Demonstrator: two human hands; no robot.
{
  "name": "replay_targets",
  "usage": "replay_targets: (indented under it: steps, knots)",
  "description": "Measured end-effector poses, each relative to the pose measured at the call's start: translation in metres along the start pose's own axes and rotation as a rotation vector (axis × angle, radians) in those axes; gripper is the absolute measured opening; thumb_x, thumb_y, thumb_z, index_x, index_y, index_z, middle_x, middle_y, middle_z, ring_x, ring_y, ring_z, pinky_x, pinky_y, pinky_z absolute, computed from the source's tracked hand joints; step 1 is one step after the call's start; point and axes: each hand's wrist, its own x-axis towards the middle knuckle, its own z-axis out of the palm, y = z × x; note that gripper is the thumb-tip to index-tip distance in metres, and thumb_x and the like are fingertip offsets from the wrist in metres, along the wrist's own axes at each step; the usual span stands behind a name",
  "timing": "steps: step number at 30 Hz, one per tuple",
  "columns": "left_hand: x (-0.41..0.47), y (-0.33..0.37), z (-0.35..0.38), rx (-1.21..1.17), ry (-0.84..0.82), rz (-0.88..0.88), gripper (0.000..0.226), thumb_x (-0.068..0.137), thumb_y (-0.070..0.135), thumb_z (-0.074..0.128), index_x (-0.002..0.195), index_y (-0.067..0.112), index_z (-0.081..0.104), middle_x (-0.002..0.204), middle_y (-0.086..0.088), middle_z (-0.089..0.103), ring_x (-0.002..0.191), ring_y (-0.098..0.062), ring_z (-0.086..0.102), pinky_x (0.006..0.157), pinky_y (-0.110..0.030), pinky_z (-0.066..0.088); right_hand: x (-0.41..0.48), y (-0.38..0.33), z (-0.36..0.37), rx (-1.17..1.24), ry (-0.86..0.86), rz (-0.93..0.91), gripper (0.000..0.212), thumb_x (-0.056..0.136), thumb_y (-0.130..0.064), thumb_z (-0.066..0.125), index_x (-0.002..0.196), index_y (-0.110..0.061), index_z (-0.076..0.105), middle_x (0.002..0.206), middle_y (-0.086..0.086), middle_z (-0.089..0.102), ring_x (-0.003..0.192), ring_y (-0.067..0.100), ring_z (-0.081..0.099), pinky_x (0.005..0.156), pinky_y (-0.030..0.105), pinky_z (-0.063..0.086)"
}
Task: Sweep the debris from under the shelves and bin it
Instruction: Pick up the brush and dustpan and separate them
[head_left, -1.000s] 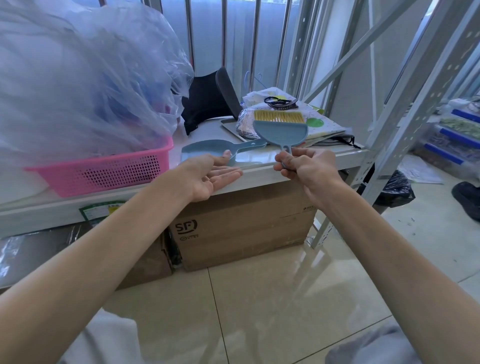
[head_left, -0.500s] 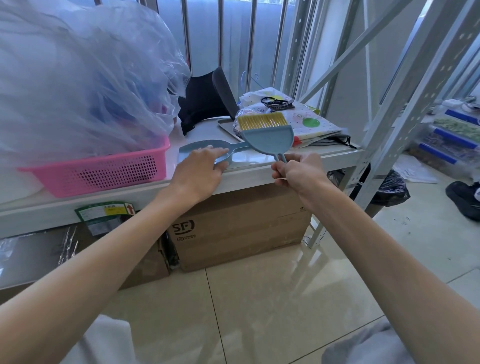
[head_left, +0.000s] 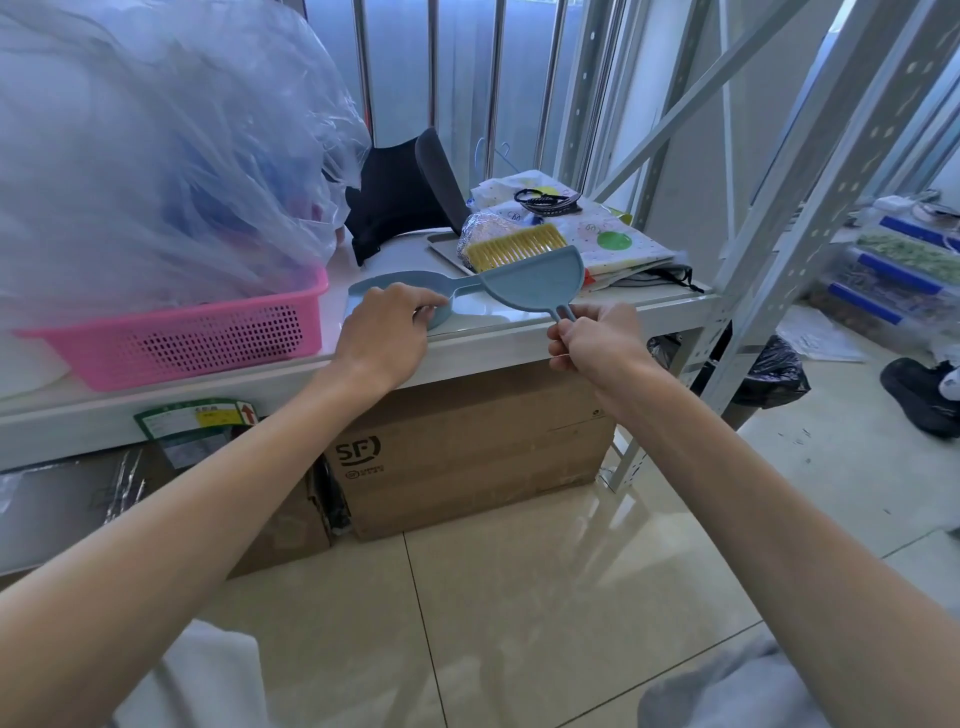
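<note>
On the far left a large bag of clear crumpled plastic film (head_left: 156, 156) lies over a pink perforated plastic basket (head_left: 182, 338), and both stand on the white shelf board (head_left: 493, 345). A green printed label (head_left: 192, 426) hangs under the front edge of this board. Just to the right of the basket lies the pale blue plastic dustpan (head_left: 405, 279), flat on the board with its handle pointing to the right. The left hand (head_left: 387, 325) is on it from above, with the fingers curled round the near rim of the pan. Under the board, on the glossy tiled floor (head_left: 519, 623), stands a brown cardboard box with black "SF" print (head_left: 467, 447). The right hand (head_left: 597, 338) is clenched round the thin handle of the pale blue hand brush with yellow bristles (head_left: 530, 283) and holds it just above the board, with the bristles turned away from the person. The brush head touches or covers the end of the dustpan handle. Further right a grey perforated metal upright (head_left: 779, 260) rises, and behind its foot sits a black plastic bin bag (head_left: 769, 374). On the floor near this bag are small dark specks (head_left: 800, 436), perhaps the debris, but they are too small to tell. A black shoe (head_left: 914, 395) is at the right edge.
</note>
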Motion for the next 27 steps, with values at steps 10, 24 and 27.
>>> replay_targets:
  steps: [10,24,27]
  knots:
    - [-0.037,0.015,-0.019,-0.035,0.001,0.152,0.032,0.098,0.025,0.052,0.129,0.030,0.061,0.138,0.007,0.057,0.128,-0.015,0.050,0.104,-0.037,0.044,-0.037,0.024,0.002,0.110,-0.060,0.174,0.016,0.094,-0.002,0.047,0.081,-0.002,0.056,0.067,0.009,0.050,0.057,0.019,0.052,0.057,0.036,0.053]
    - [-0.130,-0.058,-0.100,0.107,-0.152,0.055,0.036,0.096,0.031,0.053,0.132,0.035,0.057,0.131,0.008,0.062,0.118,-0.015,0.059,0.094,-0.033,0.048,-0.128,0.061,0.070,-0.188,-0.290,0.112,0.018,0.102,-0.021,0.044,0.104,-0.008,0.055,0.074,0.004,0.047,0.061,0.014,0.049,0.058,0.032,0.054]
    - [-0.151,-0.087,-0.118,0.183,-0.161,-0.036,0.037,0.094,0.034,0.051,0.130,0.037,0.058,0.131,0.011,0.062,0.122,-0.015,0.056,0.095,-0.034,0.048,-0.137,0.069,0.097,-0.266,-0.345,0.127,0.016,0.101,-0.023,0.044,0.103,-0.011,0.054,0.075,0.005,0.051,0.067,0.017,0.050,0.073,0.043,0.055]
